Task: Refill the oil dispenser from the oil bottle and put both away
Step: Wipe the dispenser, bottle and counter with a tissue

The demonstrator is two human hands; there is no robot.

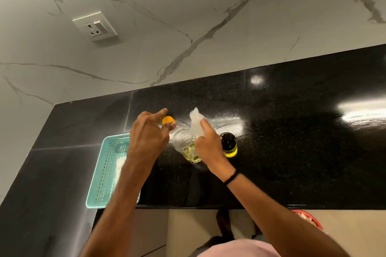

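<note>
Oil bottle and dispenser standing on black desk, both hands at the bottle.

Oil bottle (186,145) stands centre, dispenser (229,144) just right of it. Left hand (148,134) pinches orange cap (168,120) at the neck; right hand (208,145) clasps white tissue (196,121) against bottle. Teal basket (98,185) at left edge.

A polished black stone counter (292,131), speckled and glossy, mirrors bright light. On it stands a clear ribbed plastic bottle (186,144) holding pale yellow oil. Just right of the bottle is a dark shiny dispenser (228,144). Left of the bottle, a matt turquoise plastic basket (104,173) with slotted walls. Behind, a smooth white veined marble wall (188,16).
</note>
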